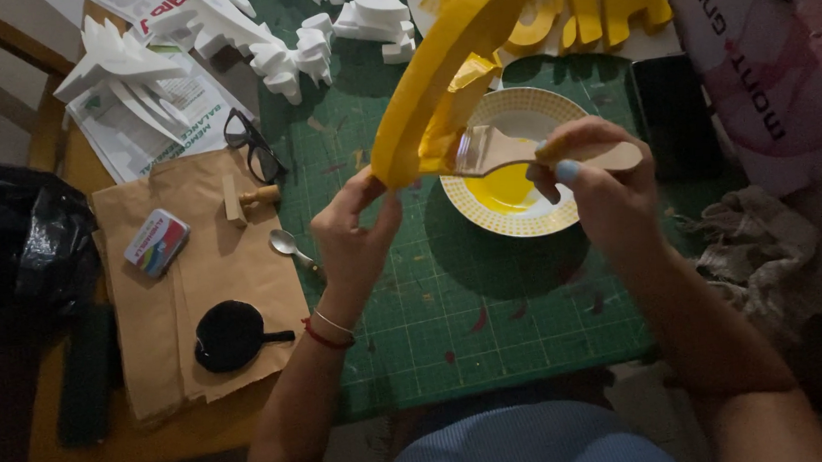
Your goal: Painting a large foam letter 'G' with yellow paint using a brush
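My left hand (354,227) pinches the lower end of a curved yellow-painted foam piece (439,72), held up over the green cutting mat (491,302). My right hand (593,177) grips the wooden handle of a flat paintbrush (501,151), whose bristles touch the inner side of the yellow piece. Under the brush stands a white bowl with a yellow patterned rim (486,219) holding yellow paint.
White foam letters (277,54) and yellow painted letters (597,1) lie at the back. On brown paper (214,272) at left are a small tin (156,242), a wooden stamp (243,199), a spoon (288,245), glasses (252,144) and a black mirror (232,334). A rag (764,257) lies right.
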